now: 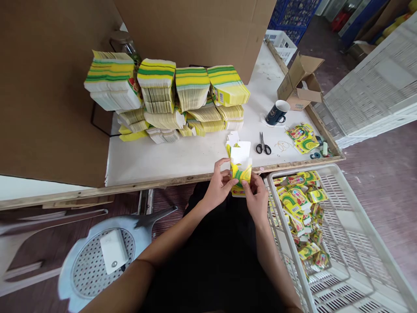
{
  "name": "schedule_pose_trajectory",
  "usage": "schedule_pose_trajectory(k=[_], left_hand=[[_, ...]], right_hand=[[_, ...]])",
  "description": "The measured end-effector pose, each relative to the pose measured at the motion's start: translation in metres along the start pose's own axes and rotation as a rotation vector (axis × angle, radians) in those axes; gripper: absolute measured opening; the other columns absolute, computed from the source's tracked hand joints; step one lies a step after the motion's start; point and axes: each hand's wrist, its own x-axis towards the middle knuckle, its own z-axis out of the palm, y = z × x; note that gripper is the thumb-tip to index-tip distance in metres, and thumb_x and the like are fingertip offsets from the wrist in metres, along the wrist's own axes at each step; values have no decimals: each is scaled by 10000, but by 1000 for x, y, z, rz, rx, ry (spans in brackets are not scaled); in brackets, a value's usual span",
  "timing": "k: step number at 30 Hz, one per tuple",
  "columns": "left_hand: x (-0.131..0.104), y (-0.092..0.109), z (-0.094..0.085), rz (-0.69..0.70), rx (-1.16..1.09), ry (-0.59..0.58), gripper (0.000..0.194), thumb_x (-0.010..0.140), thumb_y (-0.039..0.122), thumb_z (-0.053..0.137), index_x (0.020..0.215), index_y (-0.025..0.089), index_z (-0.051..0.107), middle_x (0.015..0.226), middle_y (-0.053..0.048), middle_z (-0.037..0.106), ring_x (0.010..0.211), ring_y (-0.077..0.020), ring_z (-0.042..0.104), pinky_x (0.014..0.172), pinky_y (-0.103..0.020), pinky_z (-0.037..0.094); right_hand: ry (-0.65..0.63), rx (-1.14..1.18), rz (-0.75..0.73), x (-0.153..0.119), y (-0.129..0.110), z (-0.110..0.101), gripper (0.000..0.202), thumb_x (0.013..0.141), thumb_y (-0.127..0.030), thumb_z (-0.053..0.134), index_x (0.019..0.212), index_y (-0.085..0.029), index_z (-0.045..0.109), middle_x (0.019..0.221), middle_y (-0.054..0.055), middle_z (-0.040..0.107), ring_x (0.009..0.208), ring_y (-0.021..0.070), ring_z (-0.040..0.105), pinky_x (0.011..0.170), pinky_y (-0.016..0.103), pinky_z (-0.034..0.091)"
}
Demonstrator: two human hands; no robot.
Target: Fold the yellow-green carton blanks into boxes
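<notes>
Yellow-and-green card with white flaps makes up the small carton held between the two hands, just past the front edge of the table. The left hand grips its left side, thumb on the printed face, while the right hand pinches the lower right part — both are closed on the same piece, close together. Just behind it, more white-flapped card lies on the table. Farther back, bundled stacks of flat cartons stand in a row on top of other bundles, in front of a large brown cardboard panel. To the right of the held carton lie black-handled scissors, then thin loose bands and a few flat printed pieces near the table's corner. A dark mug stands behind the scissors, with an open cardboard box beyond it. Beside the table, on the right, a white plastic crate holds a heap of printed cartons along its left side. On the left, below the table, a pale blue stool with a perforated seat — slightly blurred at the edges — carries a white rectangular object.
</notes>
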Motion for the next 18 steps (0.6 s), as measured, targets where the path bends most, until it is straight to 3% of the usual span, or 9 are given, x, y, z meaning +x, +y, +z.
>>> schedule_pose_trajectory(k=[2,5,11,14,16,18], left_hand=[[-1,4,1,-8,0,-71,786,841,354,784,1462,237,316,1101,-88,738,910,-203,728,840,-302,527],[-1,9,-1,-30,-22,-165,724,852,373,771,1453,241,391,1196,-111,721,986,-227,719,884,-320,529],[0,10,-11,-88,-38,-244,520,795,367,827,1219,226,560,1070,-75,740,854,-201,702,795,-302,527],[-2,6,-13,-137,-39,-278,519,749,372,866,1153,216,580,939,-48,727,772,-188,684,726,-286,519],[-3,4,-11,-151,-28,-288,564,727,372,882,1178,212,583,924,-49,719,758,-185,683,706,-280,520],[-3,4,-9,-155,-27,-287,701,757,380,859,1349,237,512,977,-67,728,805,-204,707,729,-290,535]], right_hand=[[0,54,-55,4,-3,-5,458,937,-459,632,1325,-217,603,1181,105,684,825,190,618,726,322,499],[-60,75,-116,9,-7,-15,359,947,-434,631,1253,-247,644,1307,106,647,946,210,648,789,336,524],[-226,127,-64,14,-4,-34,384,930,-432,668,1271,-262,625,1060,53,706,779,183,633,718,322,514],[-289,149,-11,16,-2,-38,319,928,-482,655,1139,-243,660,875,22,682,717,180,599,670,311,489],[-275,157,-13,16,0,-37,278,937,-501,636,1007,-235,677,838,24,669,748,190,606,686,312,490],[-208,172,-33,15,2,-34,268,942,-496,633,951,-233,681,890,41,680,826,204,629,744,321,506]])
